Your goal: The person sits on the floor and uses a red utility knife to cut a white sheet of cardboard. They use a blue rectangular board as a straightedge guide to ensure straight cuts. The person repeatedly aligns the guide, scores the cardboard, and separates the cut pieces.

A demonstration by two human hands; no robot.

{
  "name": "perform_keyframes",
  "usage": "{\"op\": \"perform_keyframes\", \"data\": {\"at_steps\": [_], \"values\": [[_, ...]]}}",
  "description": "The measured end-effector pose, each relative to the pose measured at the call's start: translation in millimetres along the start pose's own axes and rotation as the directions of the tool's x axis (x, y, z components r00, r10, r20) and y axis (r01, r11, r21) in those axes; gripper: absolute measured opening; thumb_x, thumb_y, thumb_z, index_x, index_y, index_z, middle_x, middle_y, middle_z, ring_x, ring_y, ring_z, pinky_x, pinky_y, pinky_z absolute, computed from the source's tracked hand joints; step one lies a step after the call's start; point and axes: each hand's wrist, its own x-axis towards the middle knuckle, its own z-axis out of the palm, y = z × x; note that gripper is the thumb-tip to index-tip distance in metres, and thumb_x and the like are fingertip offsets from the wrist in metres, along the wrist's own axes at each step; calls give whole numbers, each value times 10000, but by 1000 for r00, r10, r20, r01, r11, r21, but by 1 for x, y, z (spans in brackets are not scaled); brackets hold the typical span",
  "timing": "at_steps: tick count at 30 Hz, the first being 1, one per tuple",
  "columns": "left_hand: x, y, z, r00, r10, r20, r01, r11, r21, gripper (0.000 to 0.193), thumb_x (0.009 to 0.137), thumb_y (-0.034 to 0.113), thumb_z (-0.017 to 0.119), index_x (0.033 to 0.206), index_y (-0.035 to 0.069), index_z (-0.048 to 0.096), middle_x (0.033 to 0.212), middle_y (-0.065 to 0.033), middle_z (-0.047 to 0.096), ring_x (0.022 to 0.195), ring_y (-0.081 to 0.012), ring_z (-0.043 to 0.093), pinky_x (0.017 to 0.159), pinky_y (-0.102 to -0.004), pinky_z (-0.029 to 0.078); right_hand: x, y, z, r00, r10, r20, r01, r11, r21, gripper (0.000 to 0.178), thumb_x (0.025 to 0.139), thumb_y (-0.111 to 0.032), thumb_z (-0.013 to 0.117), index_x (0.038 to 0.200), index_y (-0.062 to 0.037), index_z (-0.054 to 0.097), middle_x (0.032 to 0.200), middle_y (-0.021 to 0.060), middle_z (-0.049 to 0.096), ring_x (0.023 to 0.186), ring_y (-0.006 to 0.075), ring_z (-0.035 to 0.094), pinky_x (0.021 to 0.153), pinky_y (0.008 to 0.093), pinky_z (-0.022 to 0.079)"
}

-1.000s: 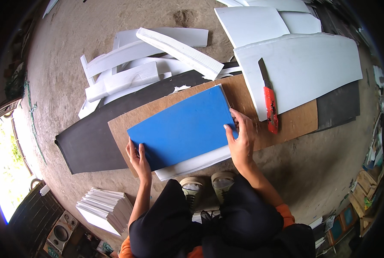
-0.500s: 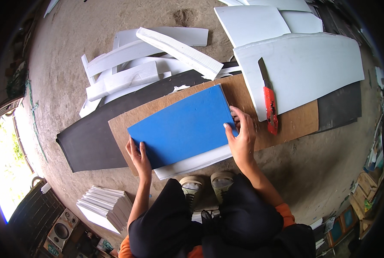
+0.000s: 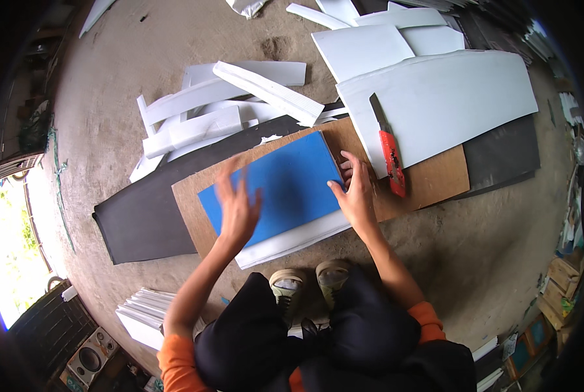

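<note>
A blue rectangular sheet [image 3: 292, 176] lies on a white sheet [image 3: 292, 242], of which a strip shows along the near side. Both rest on a brown wooden board [image 3: 429, 176]. Above the left part of the blue sheet is my left hand [image 3: 238, 208], its spread fingers smeared by motion and nothing seen in them. My right hand [image 3: 356, 193] grips the sheet's right edge, thumb at its top face and fingers curled along the side. A red utility knife [image 3: 391, 160] with its blade out lies to the right, on a large white sheet [image 3: 449, 104] and overlapping the board.
Black sheeting [image 3: 148, 225] extends under the wooden board on both sides. White offcuts [image 3: 266, 91] are heaped beyond it. More white sheets [image 3: 364, 52] lie at the far right. A stack of white pieces [image 3: 141, 320] stands near my left leg, and a speaker [image 3: 89, 359] sits at the lower left.
My left hand has left the blue sheet's left edge and moved up and right over its surface. My right hand stays at the right edge. The view has shifted slightly.
</note>
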Motion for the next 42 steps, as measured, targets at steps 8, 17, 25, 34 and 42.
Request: {"op": "perform_keyframes", "data": {"at_steps": [8, 17, 25, 34, 42], "values": [[72, 37, 58, 980, 68, 186, -69, 998, -3, 686, 718, 314, 672, 1217, -31, 351, 1142, -195, 381, 1055, -351, 380, 921, -434, 331, -1, 2, 0, 994, -107, -24, 106, 992, -66, 591, 704, -23, 668, 1213, -70, 371, 975, 146, 476, 939, 284, 475, 802, 373, 413], [64, 44, 72, 992, 88, 87, -87, 996, -11, 598, 704, 241, 642, 1211, 76, 370, 1150, -171, 377, 1130, -328, 333, 985, -483, 224, 21, 19, -71, 948, -231, -217, 45, 775, -630, 562, 740, -162, 661, 1196, 4, 379, 1037, 180, 443, 963, 338, 436, 789, 413, 430], [52, 56, 76, 979, 187, -80, -180, 980, 85, 449, 733, 145, 561, 1151, 111, 401, 1188, -141, 388, 1169, -323, 342, 1046, -513, 156, 24, 27, -69, 964, -186, -189, 80, 884, -461, 344, 791, -85, 535, 1078, 59, 414, 931, 227, 489, 873, 339, 510, 736, 406, 452], [43, 62, 72, 977, 98, -191, -71, 987, 143, 437, 769, 188, 583, 1165, 109, 418, 1266, -127, 358, 1241, -304, 282, 1036, -554, 105, -3, 23, -49, 983, 162, 82, -181, 904, 387, 132, 893, -120, 363, 957, -9, 395, 627, 72, 503, 446, 145, 497, 379, 288, 414], [-38, 4, 31, 593, -558, -581, 652, 756, -61, 677, 769, 341, 648, 1287, 47, 324, 1326, -173, 281, 1279, -335, 215, 1040, -511, 115, -6, 14, -35, 996, -6, -94, 16, 994, 110, 329, 771, -197, 658, 870, -6, 410, 651, 122, 545, 535, 210, 547, 521, 347, 444]]}}
